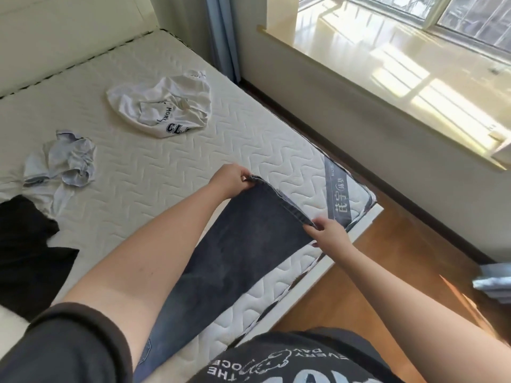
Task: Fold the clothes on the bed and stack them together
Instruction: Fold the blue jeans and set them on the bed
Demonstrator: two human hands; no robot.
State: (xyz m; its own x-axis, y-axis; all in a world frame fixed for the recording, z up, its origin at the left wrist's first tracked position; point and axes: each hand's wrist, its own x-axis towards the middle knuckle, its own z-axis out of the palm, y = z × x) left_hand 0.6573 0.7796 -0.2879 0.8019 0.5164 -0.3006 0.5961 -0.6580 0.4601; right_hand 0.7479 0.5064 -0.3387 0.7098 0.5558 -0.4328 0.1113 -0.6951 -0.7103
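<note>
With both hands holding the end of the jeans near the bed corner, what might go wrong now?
The jeans lie along the mattress edge, so they may slide toward the floor. The left hand and right hand only pinch the hem corners, so one could slip and skew the fold. The black garment lies close by and might get caught.

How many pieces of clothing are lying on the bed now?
4: dark jeans held by both hands near the foot edge, white printed shirt further up, pale crumpled garment at left, black garment lower left. Others may be hidden.
</note>
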